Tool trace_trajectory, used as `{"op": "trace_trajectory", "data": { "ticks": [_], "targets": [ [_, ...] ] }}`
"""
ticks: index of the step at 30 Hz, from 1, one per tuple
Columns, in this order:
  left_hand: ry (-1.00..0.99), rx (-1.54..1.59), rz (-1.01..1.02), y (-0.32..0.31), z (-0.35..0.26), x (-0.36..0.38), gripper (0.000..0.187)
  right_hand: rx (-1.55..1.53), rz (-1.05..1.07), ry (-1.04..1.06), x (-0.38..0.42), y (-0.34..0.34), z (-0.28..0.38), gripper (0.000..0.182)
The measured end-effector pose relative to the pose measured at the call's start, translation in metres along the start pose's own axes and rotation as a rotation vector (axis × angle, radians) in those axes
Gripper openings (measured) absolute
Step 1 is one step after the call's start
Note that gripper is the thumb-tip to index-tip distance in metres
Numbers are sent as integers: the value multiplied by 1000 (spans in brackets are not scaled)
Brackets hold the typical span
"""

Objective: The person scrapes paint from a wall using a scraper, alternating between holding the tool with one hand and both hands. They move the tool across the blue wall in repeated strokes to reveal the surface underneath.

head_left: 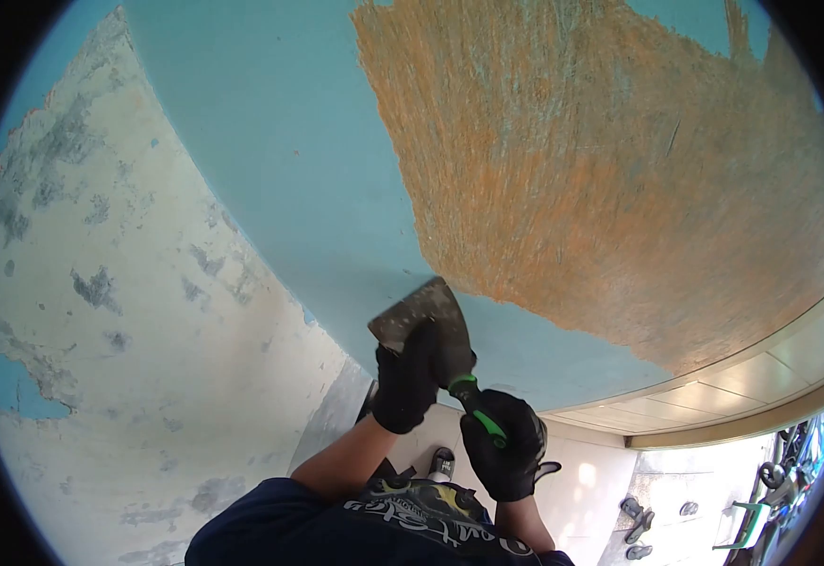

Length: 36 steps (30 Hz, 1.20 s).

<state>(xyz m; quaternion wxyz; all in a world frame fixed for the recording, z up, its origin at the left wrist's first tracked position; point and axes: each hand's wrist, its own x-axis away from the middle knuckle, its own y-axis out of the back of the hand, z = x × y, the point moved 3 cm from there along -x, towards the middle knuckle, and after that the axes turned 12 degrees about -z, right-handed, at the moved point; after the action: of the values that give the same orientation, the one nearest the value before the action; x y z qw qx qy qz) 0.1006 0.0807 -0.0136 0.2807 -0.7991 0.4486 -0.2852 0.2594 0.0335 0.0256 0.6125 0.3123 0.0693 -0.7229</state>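
A metal scraper with a green and black handle is pressed flat against the turquoise painted wall. My left hand, in a black glove, pushes its fingers on the blade. The handle is gripped by my right hand, also gloved in black, lower and to the right. The blade's edge sits at the border of a large scraped patch where orange-brown surface shows through.
A second wall at left is whitish with grey and blue remnants of paint. Pale floor tiles, several sandals and bicycles show at lower right. My dark printed shirt fills the bottom.
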Motion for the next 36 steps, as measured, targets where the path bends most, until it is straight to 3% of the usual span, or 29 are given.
{"op": "trace_trajectory", "data": {
  "ticks": [3,5,6,8,10,11,13,17,19,21,26,28,31,32,33,35,36],
  "targets": [
    [-16,-13,67,6,-10,-10,26,-73,18,-28,-2,-6,1,34],
    [-100,-230,-172,8,1,0,28,-45,-9,-26,14,0,-8,33],
    [-94,-247,-135,9,2,0,29,-68,-15,-104,16,1,-7,32],
    [-79,-265,-105,14,-1,-3,30,-34,-7,-55,6,-6,-3,32],
    [110,-152,83,0,-17,-6,33,-40,6,-63,0,-8,5,31],
    [101,-150,93,-1,-13,-4,33,-43,-1,-52,2,-5,4,31],
    [16,-322,-110,13,2,0,29,-60,6,-112,14,2,-2,31],
    [34,-133,4,-1,-11,-5,32,-14,-5,-33,-2,-8,4,32],
    [27,-161,38,6,-1,-12,35,-14,4,-38,-2,-4,5,33],
    [30,-349,-77,17,15,-2,33,9,-13,-54,14,4,-9,33],
    [-4,-490,44,7,0,26,32,-56,52,-182,27,27,-29,37],
    [20,-626,126,18,1,39,33,-106,203,-257,28,41,-35,41],
    [13,-673,246,42,11,64,32,-70,241,-168,38,75,-64,44],
    [370,-471,110,50,18,74,33,-234,107,-255,51,86,-80,48],
    [362,-465,108,43,18,85,33,-477,117,-614,60,97,-100,55],
    [502,-441,61,32,25,112,38,-743,-35,-457,54,93,-85,56],
    [303,-599,185,28,34,122,41,-810,-54,-304,42,79,-64,51]
  ]
}}
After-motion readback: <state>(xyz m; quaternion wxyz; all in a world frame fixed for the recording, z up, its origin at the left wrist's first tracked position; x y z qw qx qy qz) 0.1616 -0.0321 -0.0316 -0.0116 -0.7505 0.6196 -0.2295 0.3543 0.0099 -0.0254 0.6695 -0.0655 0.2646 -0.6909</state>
